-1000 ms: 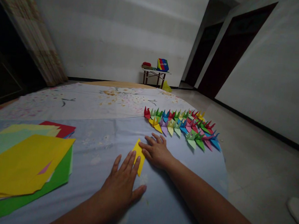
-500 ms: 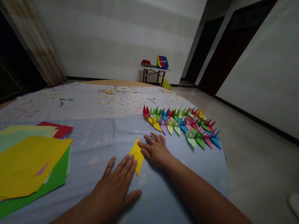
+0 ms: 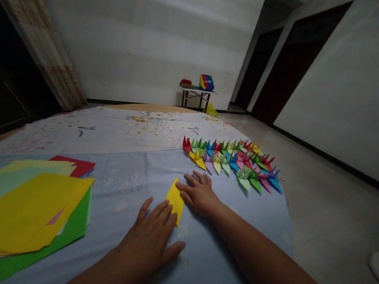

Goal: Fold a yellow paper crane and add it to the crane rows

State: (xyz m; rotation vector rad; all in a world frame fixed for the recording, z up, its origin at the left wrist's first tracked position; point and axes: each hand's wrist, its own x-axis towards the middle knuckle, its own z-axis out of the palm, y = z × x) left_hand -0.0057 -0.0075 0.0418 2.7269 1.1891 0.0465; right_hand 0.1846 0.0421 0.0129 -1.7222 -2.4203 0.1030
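Observation:
A folded piece of yellow origami paper (image 3: 177,202), a narrow diamond in shape, lies flat on the blue tablecloth (image 3: 112,244). At its lower left edge rest the fingertips of my left hand (image 3: 153,234), with the fingers spread and the thumb held out. My right hand (image 3: 201,194) lies to the right of the paper, palm down and fingers apart, its index finger and thumb touching the upper right edge. Beyond my right hand stand several rows of folded paper cranes (image 3: 218,163) in red, green, yellow, blue, pink and purple.
Left of my hands lies a stack of coloured paper sheets (image 3: 21,213), yellow and green among them. A white floral cloth (image 3: 113,128) covers the table's far part. Against the back wall, a small table (image 3: 197,91) holds a multicoloured box (image 3: 206,82).
My left hand has slid slightly down and right along the yellow paper, its fingers bending a little more. The right hand keeps its place on the edge. The whole view has shifted slightly.

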